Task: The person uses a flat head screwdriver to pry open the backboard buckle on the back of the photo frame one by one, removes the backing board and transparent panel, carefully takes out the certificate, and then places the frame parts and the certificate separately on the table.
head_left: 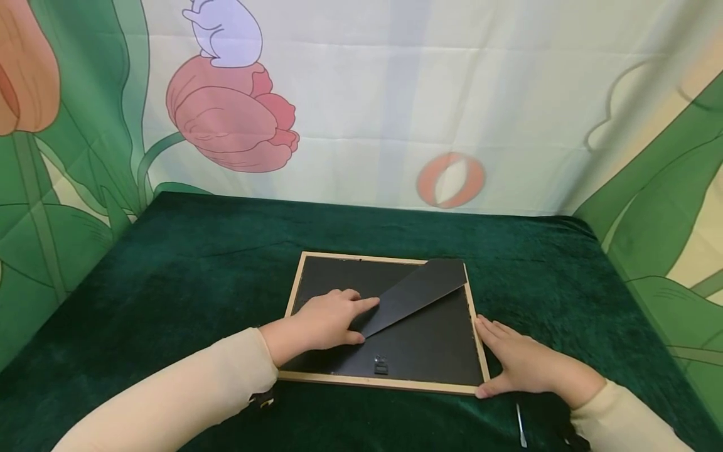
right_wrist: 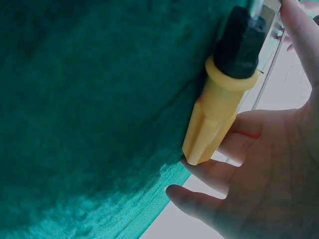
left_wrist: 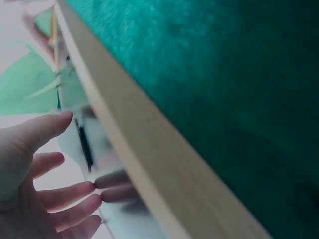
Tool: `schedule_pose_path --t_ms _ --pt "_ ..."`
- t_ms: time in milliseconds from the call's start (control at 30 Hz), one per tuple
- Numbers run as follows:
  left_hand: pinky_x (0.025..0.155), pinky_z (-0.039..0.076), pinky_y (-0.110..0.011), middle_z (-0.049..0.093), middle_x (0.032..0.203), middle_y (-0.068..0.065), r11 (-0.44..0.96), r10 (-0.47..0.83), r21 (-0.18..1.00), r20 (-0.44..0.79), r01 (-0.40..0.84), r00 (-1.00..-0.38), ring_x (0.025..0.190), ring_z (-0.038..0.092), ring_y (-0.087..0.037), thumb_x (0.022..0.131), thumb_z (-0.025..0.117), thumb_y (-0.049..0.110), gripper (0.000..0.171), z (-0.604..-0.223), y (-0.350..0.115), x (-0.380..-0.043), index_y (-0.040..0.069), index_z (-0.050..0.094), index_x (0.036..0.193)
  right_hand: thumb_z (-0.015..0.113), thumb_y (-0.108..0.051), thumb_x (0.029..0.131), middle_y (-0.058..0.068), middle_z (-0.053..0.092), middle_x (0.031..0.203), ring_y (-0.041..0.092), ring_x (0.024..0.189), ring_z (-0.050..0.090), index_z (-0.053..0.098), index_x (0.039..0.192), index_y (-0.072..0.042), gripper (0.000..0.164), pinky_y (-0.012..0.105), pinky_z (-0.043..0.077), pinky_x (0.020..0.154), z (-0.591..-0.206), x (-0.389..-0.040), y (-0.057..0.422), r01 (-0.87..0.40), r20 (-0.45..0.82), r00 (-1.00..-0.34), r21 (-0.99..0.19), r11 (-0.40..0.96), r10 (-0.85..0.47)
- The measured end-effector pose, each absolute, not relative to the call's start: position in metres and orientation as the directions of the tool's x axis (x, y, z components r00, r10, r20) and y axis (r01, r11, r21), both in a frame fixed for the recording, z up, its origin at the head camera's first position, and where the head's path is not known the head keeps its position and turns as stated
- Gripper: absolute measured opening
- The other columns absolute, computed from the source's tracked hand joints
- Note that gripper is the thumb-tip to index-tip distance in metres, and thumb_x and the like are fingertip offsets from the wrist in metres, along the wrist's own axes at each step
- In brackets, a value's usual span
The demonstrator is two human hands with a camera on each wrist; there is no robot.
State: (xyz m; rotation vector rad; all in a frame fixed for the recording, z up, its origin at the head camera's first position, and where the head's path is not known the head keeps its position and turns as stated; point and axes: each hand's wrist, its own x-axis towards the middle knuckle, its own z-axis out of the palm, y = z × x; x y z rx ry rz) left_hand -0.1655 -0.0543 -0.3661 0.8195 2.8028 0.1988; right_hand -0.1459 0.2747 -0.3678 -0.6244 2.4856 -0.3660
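A picture frame (head_left: 390, 382) with a pale wooden border lies face down on dark green cloth. Across its black backing board (head_left: 429, 348) runs a black easel stand (head_left: 415, 295), set diagonally. My left hand (head_left: 330, 319) is over the board, index finger and thumb touching the stand's narrow lower end. In the left wrist view its fingers (left_wrist: 75, 191) are spread and loosely bent, with nothing gripped. My right hand (head_left: 528, 361) rests against the frame's right edge, fingers extended and thumb at the near right corner. A yellow-handled screwdriver (right_wrist: 214, 114) lies beside it.
The screwdriver's metal shaft (head_left: 521, 427) shows just below my right hand in the head view. A small metal hanger (head_left: 381, 365) sits near the board's lower edge. Behind the green cloth (head_left: 198, 263) hangs a printed curtain (head_left: 361, 107).
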Motion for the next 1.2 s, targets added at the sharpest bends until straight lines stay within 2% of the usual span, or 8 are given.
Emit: schedule_pose_path --t_ms 100,333,833,1067,1200 --pt "0.079 0.051 -0.034 0.054 0.122 -0.008 0.806 0.591 0.142 -0.147 0.574 -0.793 0.101 0.055 -0.021 0.083 0.07 0.037 0.061 -0.369 -0.044 -0.164 0.022 0.048 0.138 0.071 -0.063 0.066 0.028 0.016 0.149 0.049 0.133 0.018 0.016 0.144 0.009 0.12 0.061 0.024 0.101 -0.368 -0.145 0.275 -0.352 -0.441 -0.745 -0.376 0.857 -0.5" --pt "0.075 0.048 -0.028 0.057 0.113 -0.011 0.785 0.612 0.183 -0.084 0.592 -0.786 0.088 0.053 -0.021 0.084 0.07 0.024 0.047 -0.369 -0.04 -0.163 0.017 0.058 0.129 0.07 -0.064 0.066 0.028 0.017 0.149 0.049 0.133 0.019 0.017 0.144 0.01 0.12 0.061 0.025 0.101 -0.367 -0.145 0.274 -0.383 -0.411 -0.748 -0.373 0.845 -0.521" --pt "0.068 0.043 -0.028 0.053 0.116 -0.01 0.804 0.567 0.252 -0.05 0.539 -0.822 0.088 0.048 -0.021 0.083 0.068 0.022 0.048 -0.366 -0.055 -0.159 0.019 0.057 0.13 0.07 -0.066 0.065 0.029 0.019 0.148 0.049 0.132 0.021 0.02 0.143 0.01 0.12 0.06 0.027 0.1 -0.365 -0.145 0.274 -0.406 -0.379 -0.755 -0.37 0.836 -0.535" --pt "0.07 0.044 -0.029 0.053 0.119 -0.01 0.815 0.547 0.276 -0.075 0.51 -0.834 0.091 0.049 -0.021 0.084 0.068 0.019 0.048 -0.366 -0.073 -0.154 0.018 0.057 0.13 0.071 -0.065 0.063 0.028 0.02 0.148 0.047 0.132 0.022 0.021 0.143 0.01 0.121 0.059 0.027 0.101 -0.367 -0.145 0.274 -0.387 -0.408 -0.763 -0.333 0.86 -0.501" --pt "0.075 0.045 -0.032 0.051 0.125 -0.011 0.805 0.568 0.267 -0.093 0.529 -0.818 0.096 0.05 -0.024 0.086 0.066 0.017 0.046 -0.368 -0.08 -0.151 0.017 0.057 0.131 0.071 -0.066 0.064 0.027 0.019 0.149 0.047 0.133 0.021 0.019 0.144 0.009 0.121 0.058 0.026 0.102 -0.369 -0.145 0.275 -0.376 -0.421 -0.76 -0.337 0.863 -0.496"
